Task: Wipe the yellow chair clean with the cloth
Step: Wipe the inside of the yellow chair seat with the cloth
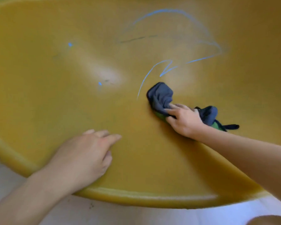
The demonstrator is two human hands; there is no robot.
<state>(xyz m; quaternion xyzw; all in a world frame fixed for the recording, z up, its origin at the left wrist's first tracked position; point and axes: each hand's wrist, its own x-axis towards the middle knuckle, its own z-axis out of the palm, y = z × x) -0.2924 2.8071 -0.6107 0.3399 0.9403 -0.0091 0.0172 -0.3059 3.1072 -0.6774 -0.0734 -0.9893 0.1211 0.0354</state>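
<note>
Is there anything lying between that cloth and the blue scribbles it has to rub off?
Nothing visible. The right hand presses the cloth onto the yellow chair, and the nearest blue scribble starts just beyond it over bare seat. The left hand rests flat near the front edge, off to the side.

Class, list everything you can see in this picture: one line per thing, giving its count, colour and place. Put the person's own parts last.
chair: one, yellow, fills most of the view, its rounded front edge nearest the camera
scribble lines: several, light blue, on the chair's upper right part, above the cloth
spots: two, blue, on the chair left of centre
streak: one, dark and faint, near the top centre
cloth: one, dark blue with some green, bunched on the chair right of centre
floor: pale, along the bottom edge
left hand: one, resting flat on the chair near its front edge
right hand: one, gripping the cloth against the chair
</note>
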